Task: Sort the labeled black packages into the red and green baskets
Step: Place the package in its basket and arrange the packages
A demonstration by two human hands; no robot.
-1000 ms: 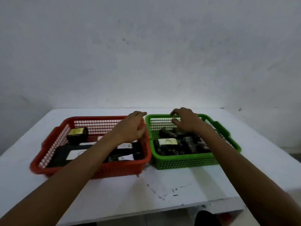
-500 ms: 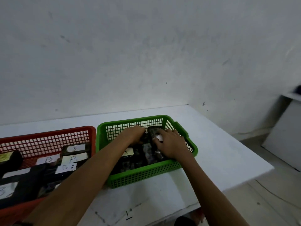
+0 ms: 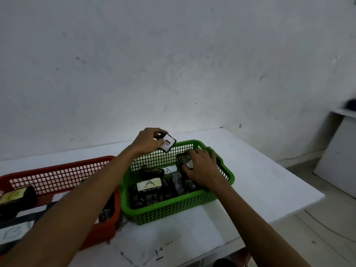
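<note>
The green basket (image 3: pixel 173 209) sits mid-table, holding several black packages; one (image 3: pixel 149 184) shows a white label marked A. My left hand (image 3: pixel 148 141) holds a small black package with a white label (image 3: pixel 167 143) in the air above the basket's back rim. My right hand (image 3: pixel 200 168) rests inside the basket, fingers closed around another black package (image 3: pixel 183 158). The red basket (image 3: pixel 63 168) stands to the left, touching the green one, with black packages labelled B (image 3: pixel 11 233); my left forearm hides part of it.
The white table (image 3: pixel 260 180) ends in an edge at the right and near side, with black pen marks (image 3: pixel 158 255) near the front. A white wall rises behind. A white panel (image 3: pixel 339 160) leans at the far right on the floor.
My left hand has lifted a small labelled package up out of the green basket. My right hand has shifted slightly to grip a package inside it. The view came closer.
</note>
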